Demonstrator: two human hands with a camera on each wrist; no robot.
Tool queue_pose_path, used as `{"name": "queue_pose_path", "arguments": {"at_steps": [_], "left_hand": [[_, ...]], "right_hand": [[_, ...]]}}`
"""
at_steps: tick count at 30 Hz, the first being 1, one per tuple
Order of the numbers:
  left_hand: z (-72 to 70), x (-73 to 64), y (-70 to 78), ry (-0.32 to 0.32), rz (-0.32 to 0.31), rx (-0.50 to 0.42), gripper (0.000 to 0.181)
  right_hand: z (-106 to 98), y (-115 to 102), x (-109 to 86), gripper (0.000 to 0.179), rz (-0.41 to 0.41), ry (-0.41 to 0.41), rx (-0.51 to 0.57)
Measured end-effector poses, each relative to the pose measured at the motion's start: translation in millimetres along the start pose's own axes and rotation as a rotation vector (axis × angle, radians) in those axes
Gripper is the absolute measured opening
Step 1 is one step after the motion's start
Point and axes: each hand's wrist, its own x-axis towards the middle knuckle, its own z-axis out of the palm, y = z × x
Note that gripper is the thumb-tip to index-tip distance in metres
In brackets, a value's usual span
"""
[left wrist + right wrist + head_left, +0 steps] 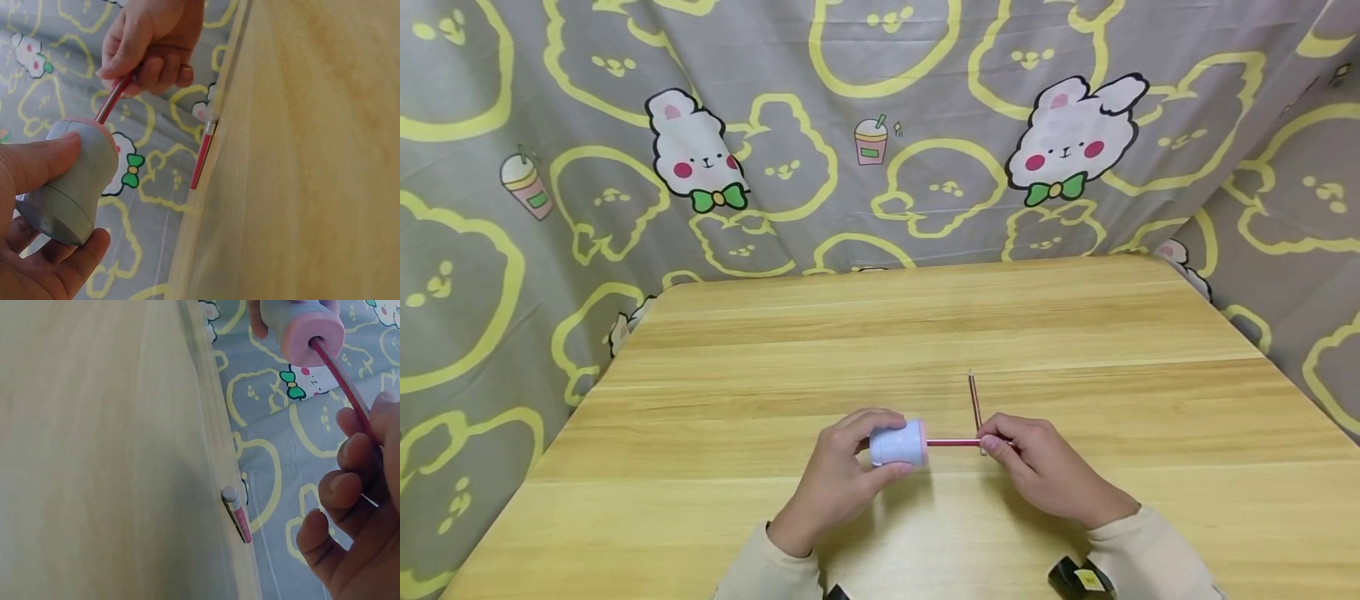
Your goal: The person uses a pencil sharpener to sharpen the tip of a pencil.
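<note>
My left hand (844, 477) grips a pale blue pencil sharpener (897, 445), thumb on the near side and fingers around the far side. The sharpener is tipped sideways, its pink end (299, 342) facing right. In the right wrist view, a red striped pencil (342, 380) enters the round hole in that pink end; its tip is hidden inside. My right hand (1047, 468) pinches this pencil between thumb and fingers, a short way from the hole. Just beyond the right hand, a second red striped pencil (974, 400) lies on the table, pointing away from me.
The wood-grain table (715, 400) spreads out under both hands. A grey curtain (955, 108) with yellow outlines and white rabbits hangs behind its far edge and along the sides. A black device (1078, 579) sits by the right sleeve (1150, 554).
</note>
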Motion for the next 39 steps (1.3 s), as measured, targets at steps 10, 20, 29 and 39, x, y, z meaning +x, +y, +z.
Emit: {"name": "queue_pose_path", "arguments": {"at_steps": [10,20,29,39], "left_hand": [[-0.7,-0.3,-0.3,-0.006,-0.006,0.007,0.041],[-0.8,0.1,0.3,-0.004,-0.018,0.012,0.045],[-1.0,-0.5,-0.5,-0.004,0.005,0.020,0.045],[-0.7,0.6,2.0,-0.004,-0.018,0.012,0.044]], "right_hand": [[0.3,-0.6,0.7,0.018,-0.013,0.004,-0.016],[-0.2,-3.8,-0.3,0.010,0.023,-0.027,0.033],[0.5,-1.5,-0.1,0.021,-0.049,-0.010,-0.012],[-0.9,-0.9,-0.1,0.012,-0.015,-0.017,-0.010]]}}
